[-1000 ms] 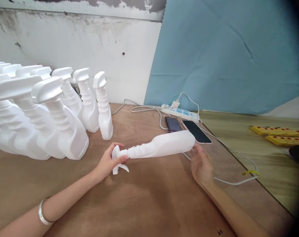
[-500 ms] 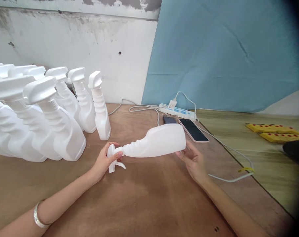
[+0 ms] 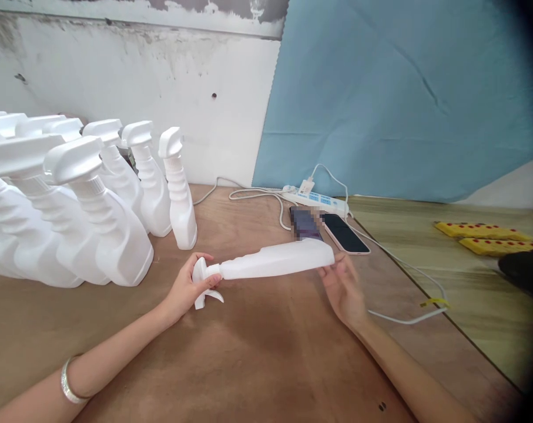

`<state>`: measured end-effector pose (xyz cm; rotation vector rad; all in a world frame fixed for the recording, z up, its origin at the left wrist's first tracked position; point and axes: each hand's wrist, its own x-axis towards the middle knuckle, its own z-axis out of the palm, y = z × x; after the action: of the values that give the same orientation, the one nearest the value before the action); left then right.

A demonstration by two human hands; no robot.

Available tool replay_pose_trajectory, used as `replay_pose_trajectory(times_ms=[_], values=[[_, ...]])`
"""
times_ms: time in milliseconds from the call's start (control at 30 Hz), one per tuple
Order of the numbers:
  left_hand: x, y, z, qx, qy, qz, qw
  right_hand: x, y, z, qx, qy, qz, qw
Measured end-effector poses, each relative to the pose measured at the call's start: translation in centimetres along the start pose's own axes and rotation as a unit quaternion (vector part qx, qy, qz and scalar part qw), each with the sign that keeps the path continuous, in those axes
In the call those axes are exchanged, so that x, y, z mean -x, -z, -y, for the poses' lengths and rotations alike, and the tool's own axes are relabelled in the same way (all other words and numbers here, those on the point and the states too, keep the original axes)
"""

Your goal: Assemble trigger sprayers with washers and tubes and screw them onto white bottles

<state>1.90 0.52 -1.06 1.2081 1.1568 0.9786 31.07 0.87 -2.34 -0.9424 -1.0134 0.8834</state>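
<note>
A white spray bottle (image 3: 275, 262) lies sideways in the air above the table, its base to the right and its trigger head (image 3: 200, 271) to the left. My left hand (image 3: 187, 289) is closed around the trigger head and collar, with the thumb in front and the curved trigger below. At the other end, my right hand (image 3: 346, 294) has its fingertips at the base of the bottle, the fingers bent and slightly blurred. The bottle's narrow side faces me.
Several white spray bottles (image 3: 111, 235) stand upright at the left. Behind my right hand are a phone (image 3: 346, 234), a dark, partly blurred device (image 3: 305, 223) and a power strip (image 3: 325, 202) with cables. Yellow objects (image 3: 498, 245) lie on the floor beyond the table's right edge.
The bottle has turned about its long axis, from its broad side to its narrow side. My right hand's fingers have shifted at the base; my left hand keeps its hold.
</note>
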Motion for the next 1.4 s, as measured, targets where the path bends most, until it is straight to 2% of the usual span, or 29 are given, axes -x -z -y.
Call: replay_pose_trajectory(times_ms=[167, 400, 500, 600, 700, 833, 1000, 1100, 1400], values=[[0.0, 0.0, -0.1, -0.009, 0.007, -0.005, 1.000, 0.2, -0.2, 0.4, 0.016, -0.003, 0.035, 0.999], [0.0, 0.1, 0.0, 0.002, 0.010, 0.003, 1.000, 0.0, 0.3, -0.4, 0.125, 0.016, -0.006, 0.992], [0.0, 0.1, 0.1, 0.004, 0.009, 0.008, 1.000, 0.1, 0.2, -0.4, 0.085, -0.008, -0.009, 0.996], [0.0, 0.1, 0.1, 0.014, 0.012, 0.008, 1.000, 0.2, 0.0, -0.2, -0.007, -0.061, 0.023, 0.998], [-0.1, 0.1, 0.2, 0.027, 0.013, 0.012, 0.999, 0.3, -0.1, -0.1, -0.068, -0.076, 0.048, 0.994], [0.0, 0.1, 0.2, 0.027, 0.013, 0.014, 0.999, 0.2, 0.0, -0.2, -0.005, -0.074, 0.028, 0.997], [0.1, 0.1, -0.1, 0.014, 0.012, 0.022, 1.000, -0.1, 0.2, -0.6, 0.046, -0.011, -0.037, 0.998], [0.2, 0.0, -0.1, 0.005, 0.007, 0.032, 0.999, -0.2, 0.3, -0.9, 0.060, 0.002, -0.055, 0.997], [0.3, 0.0, 0.1, -0.050, -0.011, 0.033, 0.998, 0.1, 0.2, -0.6, 0.128, -0.086, -0.058, 0.986]])
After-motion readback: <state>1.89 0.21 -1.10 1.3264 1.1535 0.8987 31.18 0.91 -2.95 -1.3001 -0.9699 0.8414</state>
